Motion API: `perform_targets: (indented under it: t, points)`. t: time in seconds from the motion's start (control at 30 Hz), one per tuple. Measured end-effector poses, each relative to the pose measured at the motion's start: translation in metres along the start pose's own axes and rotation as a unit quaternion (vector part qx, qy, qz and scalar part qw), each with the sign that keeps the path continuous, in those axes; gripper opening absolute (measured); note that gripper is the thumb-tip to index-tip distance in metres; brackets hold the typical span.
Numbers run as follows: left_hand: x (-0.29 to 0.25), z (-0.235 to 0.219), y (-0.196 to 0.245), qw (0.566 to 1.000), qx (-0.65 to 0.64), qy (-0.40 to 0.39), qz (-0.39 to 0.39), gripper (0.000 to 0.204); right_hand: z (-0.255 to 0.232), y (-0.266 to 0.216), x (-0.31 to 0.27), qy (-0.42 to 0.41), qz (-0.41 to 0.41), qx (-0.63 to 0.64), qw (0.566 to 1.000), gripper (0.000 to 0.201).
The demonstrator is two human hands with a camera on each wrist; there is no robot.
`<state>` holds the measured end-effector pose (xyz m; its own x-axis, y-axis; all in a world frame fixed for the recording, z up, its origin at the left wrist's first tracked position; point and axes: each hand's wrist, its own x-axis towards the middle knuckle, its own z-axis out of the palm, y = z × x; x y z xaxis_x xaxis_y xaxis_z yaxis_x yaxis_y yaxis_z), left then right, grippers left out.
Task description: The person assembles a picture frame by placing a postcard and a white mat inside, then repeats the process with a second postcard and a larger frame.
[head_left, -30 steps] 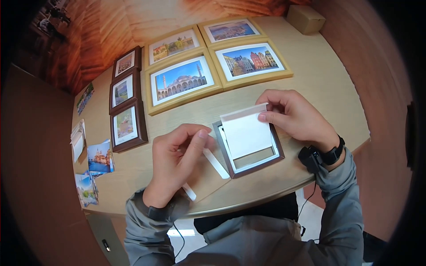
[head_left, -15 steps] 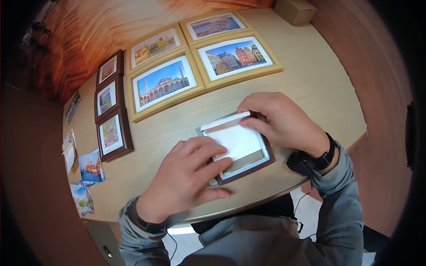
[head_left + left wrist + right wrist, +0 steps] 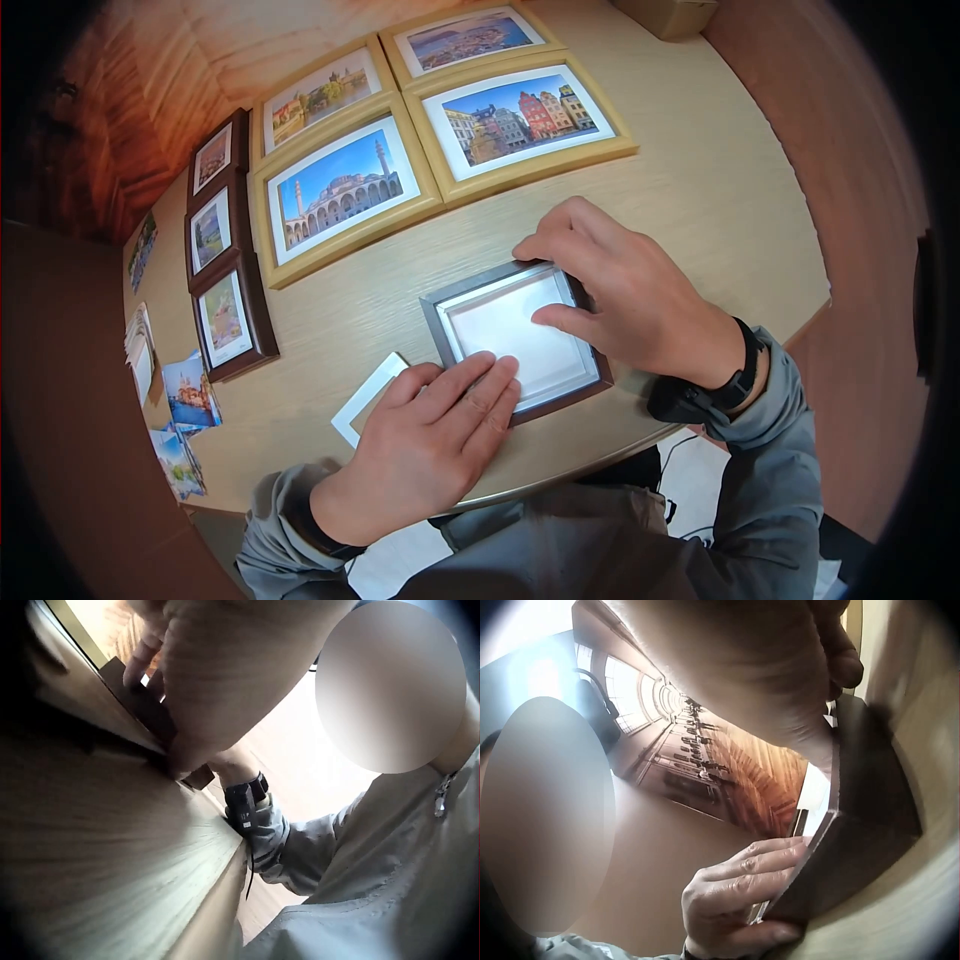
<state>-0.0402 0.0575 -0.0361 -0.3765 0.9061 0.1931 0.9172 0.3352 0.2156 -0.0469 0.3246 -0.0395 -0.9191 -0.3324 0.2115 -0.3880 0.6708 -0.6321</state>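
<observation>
A dark brown picture frame (image 3: 437,325) lies in front of me with its hollow side up. Inside its pale inner rim is a flat white card (image 3: 500,325). My left hand (image 3: 425,435) rests over the frame's near left part, its fairly straight fingers pressing on the card. In the right wrist view its thumb lies low against the frame's outer side. At the right part my right hand (image 3: 625,295) grips the frame, thumb inside on the card and index fingertip at the far edge. A white card mat (image 3: 368,392) lies left of the frame, partly hidden by my left hand.
Several yellow wooden frames (image 3: 430,205) with city photos lie farther back. Dark brown frames (image 3: 262,330) stand in a column to their left. Loose photos (image 3: 190,390) are scattered at the table's left edge. A cardboard box (image 3: 670,15) sits at the far corner.
The white card, earlier pinched upright by my right hand, has gone down flat into the frame. My left hand has moved from the left onto the frame. The view has shifted.
</observation>
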Motion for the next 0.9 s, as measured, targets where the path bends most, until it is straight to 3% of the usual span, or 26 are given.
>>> perform_targets:
  t: [0.17, 0.23, 0.43, 0.63, 0.9]
  points:
    - [0.002, -0.002, -0.001, 0.999, -0.034, 0.016, -0.004, 0.042, 0.001, -0.002, -0.001, 0.004, -0.005, -0.008, 1.0, 0.035]
    - [0.002, -0.003, -0.002, 0.999, -0.037, 0.012, -0.007, 0.042, 0.001, -0.005, -0.001, -0.004, 0.036, 0.011, 0.999, 0.031]
    - [-0.001, -0.001, -0.006, 0.998, -0.056, 0.015, 0.001, 0.043, 0.007, 0.001, -0.001, 0.032, -0.009, 0.016, 0.999, 0.013]
    - [-0.001, 0.002, -0.008, 0.997, -0.072, 0.024, -0.005, 0.044, 0.009, 0.002, -0.002, 0.035, -0.055, -0.053, 0.997, 0.01]
    - [0.0, 0.001, -0.008, 0.997, -0.079, 0.023, -0.003, 0.044, 0.014, 0.001, 0.001, 0.071, -0.054, -0.049, 0.995, 0.009]
